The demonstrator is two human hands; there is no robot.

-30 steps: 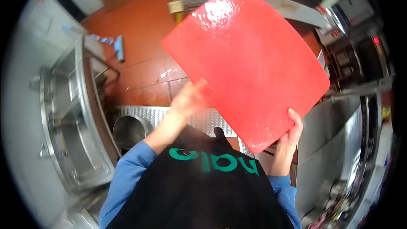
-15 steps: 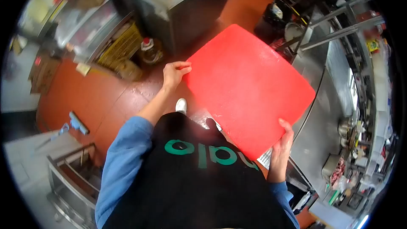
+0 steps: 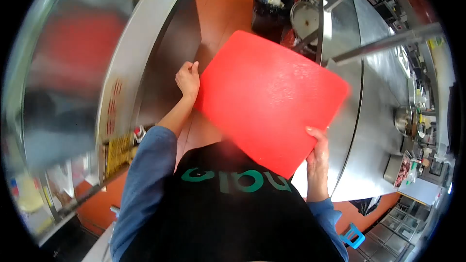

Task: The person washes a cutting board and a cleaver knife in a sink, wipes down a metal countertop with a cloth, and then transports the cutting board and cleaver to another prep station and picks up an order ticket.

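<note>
A large red cutting board (image 3: 272, 97) is held up tilted in front of my chest, wet and shiny on its face. My right hand (image 3: 318, 148) grips its lower right edge, thumb on the face and fingers behind. At the board's left edge is my left hand (image 3: 187, 80), its fingers curled in and its thumb pointing up. No part of the board shows between those fingers; whether the wrist touches the edge is hard to tell.
To the right runs a long steel counter (image 3: 378, 106) with a metal pot (image 3: 404, 119) and a container of meat (image 3: 400, 172). A black-lined bin (image 3: 272, 7) and a round lid (image 3: 306, 19) stand ahead. A steel cabinet (image 3: 165, 53) is close on my left.
My view has turned and moved forward, bringing the cabinet close on the left and the bin nearer. The left fingers, earlier pinching the board's edge, are now curled beside it.
</note>
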